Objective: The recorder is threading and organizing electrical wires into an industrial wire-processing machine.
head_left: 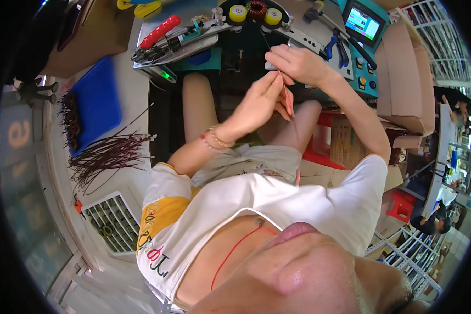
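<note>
I'm seeing my left grip (pixel 267 95) pinching the red strand (pixel 288 98), which is running lengthwise back toward the shirt (pixel 335 205); my right grip (pixel 298 65) is sitting curled just beyond, nearer the coil (pixel 257 10), its hold hidden.

Tray (pixel 102 97) left of hands (pixel 257 99)

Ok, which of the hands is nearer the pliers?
Right. The right hand is just left of the pliers; the left hand is farther left, closer to the body.
</note>
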Tool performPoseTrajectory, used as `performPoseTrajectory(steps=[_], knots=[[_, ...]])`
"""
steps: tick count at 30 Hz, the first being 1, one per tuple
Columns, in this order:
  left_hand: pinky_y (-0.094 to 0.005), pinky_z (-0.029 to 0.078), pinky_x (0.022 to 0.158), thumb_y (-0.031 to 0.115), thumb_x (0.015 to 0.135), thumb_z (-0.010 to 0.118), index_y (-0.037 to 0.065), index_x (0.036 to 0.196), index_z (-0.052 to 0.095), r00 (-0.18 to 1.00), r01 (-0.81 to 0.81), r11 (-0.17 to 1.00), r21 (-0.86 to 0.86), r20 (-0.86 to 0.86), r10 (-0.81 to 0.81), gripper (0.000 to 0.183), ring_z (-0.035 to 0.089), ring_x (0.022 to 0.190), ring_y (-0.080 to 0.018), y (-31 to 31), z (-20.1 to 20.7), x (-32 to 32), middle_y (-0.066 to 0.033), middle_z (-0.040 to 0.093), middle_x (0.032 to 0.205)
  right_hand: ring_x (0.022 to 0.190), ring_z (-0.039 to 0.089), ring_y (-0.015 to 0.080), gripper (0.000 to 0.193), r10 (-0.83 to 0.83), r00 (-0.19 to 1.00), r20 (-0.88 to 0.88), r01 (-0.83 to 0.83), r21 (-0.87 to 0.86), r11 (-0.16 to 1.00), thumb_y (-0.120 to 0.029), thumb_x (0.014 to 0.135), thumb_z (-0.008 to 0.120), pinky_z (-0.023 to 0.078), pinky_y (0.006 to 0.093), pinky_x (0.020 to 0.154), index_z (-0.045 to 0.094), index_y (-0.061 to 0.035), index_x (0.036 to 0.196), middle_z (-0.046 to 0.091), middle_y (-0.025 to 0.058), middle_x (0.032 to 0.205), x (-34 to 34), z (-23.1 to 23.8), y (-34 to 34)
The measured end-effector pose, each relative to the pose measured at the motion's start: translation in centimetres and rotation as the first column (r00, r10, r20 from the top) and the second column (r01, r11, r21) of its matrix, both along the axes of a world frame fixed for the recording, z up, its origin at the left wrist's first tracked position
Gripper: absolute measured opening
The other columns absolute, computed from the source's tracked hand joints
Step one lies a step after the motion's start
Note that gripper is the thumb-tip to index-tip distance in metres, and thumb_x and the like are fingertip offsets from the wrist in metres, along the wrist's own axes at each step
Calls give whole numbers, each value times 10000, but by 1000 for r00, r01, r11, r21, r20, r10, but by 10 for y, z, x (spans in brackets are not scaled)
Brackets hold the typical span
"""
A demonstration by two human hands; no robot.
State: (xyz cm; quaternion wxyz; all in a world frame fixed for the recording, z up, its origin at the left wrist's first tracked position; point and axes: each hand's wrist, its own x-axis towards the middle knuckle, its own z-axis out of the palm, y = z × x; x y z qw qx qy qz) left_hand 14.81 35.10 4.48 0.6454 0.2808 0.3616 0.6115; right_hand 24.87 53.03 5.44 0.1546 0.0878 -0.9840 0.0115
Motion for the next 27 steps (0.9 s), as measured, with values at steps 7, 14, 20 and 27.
performPoseTrajectory(steps=[7, 14, 20, 27], knots=[[-579, 400, 938, 251, 821, 783, 25, 1108, 555, -375, -50, 667, 744, -632, 678, 430, 549, 1105, -353, 65, 5, -104, -184, 556, 1175, 674, 725, 221, 289, -308, 939, 153, 292, -829, 477, -180, 1034, 469, 594, 335, 607, 608, 43, 916, 685, 142, 738, -75, 103, 22], [-671, 333, 965, 502, 818, 738, 65, 959, 669, -553, -33, 784, 620, -664, 502, 464, 604, 1045, -266, 104, -5, -119, -82, 687, 936, 771, 745, 364, 405, -150, 838, 524, 544, -821, 173, -339, 1061, 432, 629, 397, 637, 527, 52, 1017, 698, 296, 815, -116, 120, 72], [-663, 343, 975, 435, 843, 727, 62, 993, 672, -477, -69, 793, 605, -718, 507, 406, 579, 1083, -261, 98, 0, -113, -78, 662, 1018, 733, 751, 304, 411, -112, 801, 588, 598, -795, 106, -353, 1040, 512, 611, 309, 567, 569, 52, 1003, 710, 269, 831, -133, 97, 105], [-731, 272, 1014, 442, 845, 720, 52, 1001, 680, -486, -105, 774, 624, -711, 508, 422, 553, 1152, -286, 102, -5, -117, -102, 663, 1073, 625, 691, 209, 339, 8, 773, 635, 511, -629, 586, -225, 1006, 506, 578, 313, 586, 601, 35, 1202, 702, 144, 799, -104, 118, 92]])
